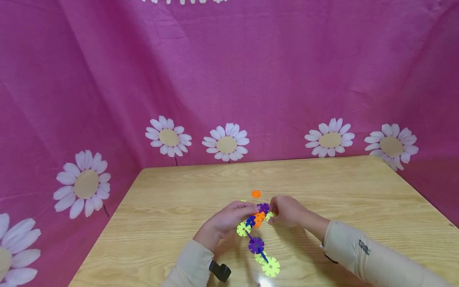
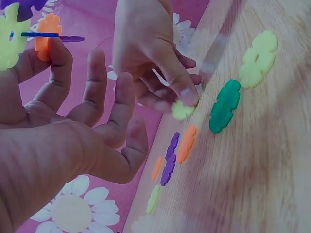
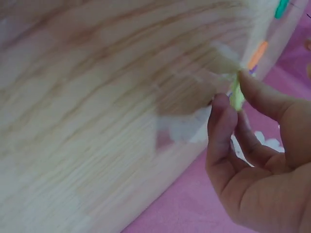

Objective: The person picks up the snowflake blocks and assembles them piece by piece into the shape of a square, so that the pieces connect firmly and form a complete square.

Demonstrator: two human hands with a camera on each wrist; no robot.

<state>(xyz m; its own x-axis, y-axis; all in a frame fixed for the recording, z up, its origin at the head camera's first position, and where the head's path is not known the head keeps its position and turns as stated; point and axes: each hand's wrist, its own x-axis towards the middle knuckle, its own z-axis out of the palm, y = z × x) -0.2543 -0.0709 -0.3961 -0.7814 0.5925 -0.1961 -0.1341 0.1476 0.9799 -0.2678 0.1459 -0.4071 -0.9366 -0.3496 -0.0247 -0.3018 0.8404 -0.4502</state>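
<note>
The flowered magenta backdrop [image 1: 272, 71] fills the upper part of the head view, and the wooden tabletop [image 1: 172, 191] occupies most of the lower part. Assembly appears partial: a multicoloured chain of notched discs [image 1: 252, 244] is joined, running from between the hands toward the lower centre, while several discs lie unjoined.

Both forearms, in pale sleeves [image 1: 376, 251], enter from the lower edge and converge near the lower centre. The left hand [image 1: 229, 219] slants up and to the right; its grip is closed on the chain, a fingertip against an orange disc [image 2: 47, 24] at the upper left of the left wrist view, the remaining fingers bent and spread. The right hand [image 1: 288, 211] reaches in from the right, its grip pinching one yellow-green disc [image 3: 236, 94] between thumb and fingertips; whether this disc is clear of the tabletop cannot be told.

Loose pieces run down the left wrist view: a yellow-green piece [image 2: 260, 59], perhaps two overlapped, at upper right; a green disc [image 2: 225, 106]; a larger-looking orange disc [image 2: 187, 144]; two purple discs [image 2: 168, 171], touching or overlapping; and smaller-looking orange and yellow-green ones at lower centre.
</note>
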